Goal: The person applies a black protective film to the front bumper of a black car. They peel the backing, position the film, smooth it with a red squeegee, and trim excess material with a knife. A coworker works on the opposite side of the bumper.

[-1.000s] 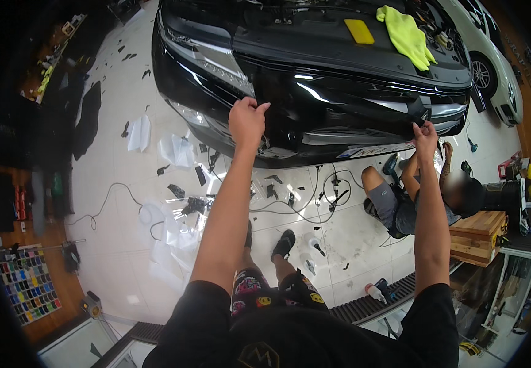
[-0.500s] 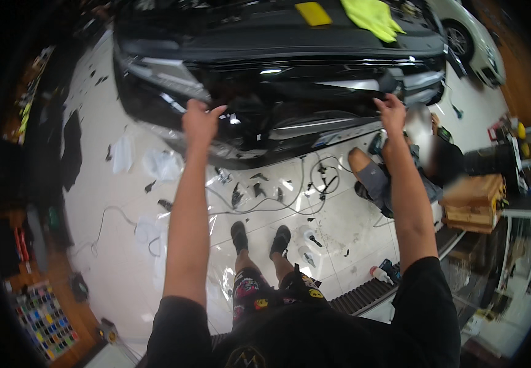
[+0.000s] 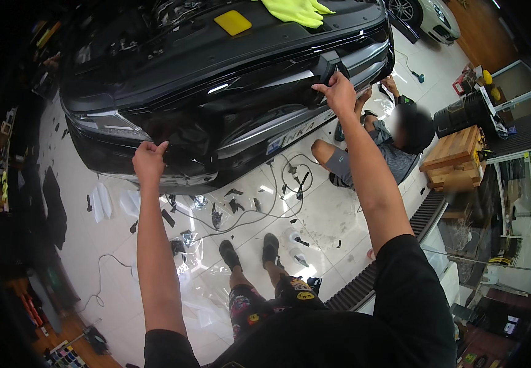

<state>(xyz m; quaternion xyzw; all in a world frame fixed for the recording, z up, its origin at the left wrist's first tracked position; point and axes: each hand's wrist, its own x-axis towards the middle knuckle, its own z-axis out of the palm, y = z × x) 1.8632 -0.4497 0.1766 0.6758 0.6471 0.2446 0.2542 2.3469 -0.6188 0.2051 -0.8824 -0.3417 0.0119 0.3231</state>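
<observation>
My left hand (image 3: 149, 163) pinches the edge of a glossy black film (image 3: 185, 138) beside the headlight (image 3: 109, 122) of a black car. Up and to the right, my right hand (image 3: 340, 97) grips the film's other end near the silver grille bar (image 3: 366, 61). The film spans the front of the bumper between my two hands; its exact outline is hard to tell against the black paint. A yellow squeegee card (image 3: 233, 22) and a lime cloth (image 3: 296, 9) lie on the car's top front panel.
A co-worker (image 3: 388, 141) crouches by the bumper at the right, near a wooden box (image 3: 452, 159). Cables (image 3: 271, 208), dark film scraps and clear sheets (image 3: 103, 202) litter the white floor. A white car (image 3: 431, 21) stands at the back right; a floor grate (image 3: 345, 293) runs behind me.
My view has swung, so the car sits more slanted and further left. My left hand is lower and leftward in the picture, my right higher and leftward, both still holding the film.
</observation>
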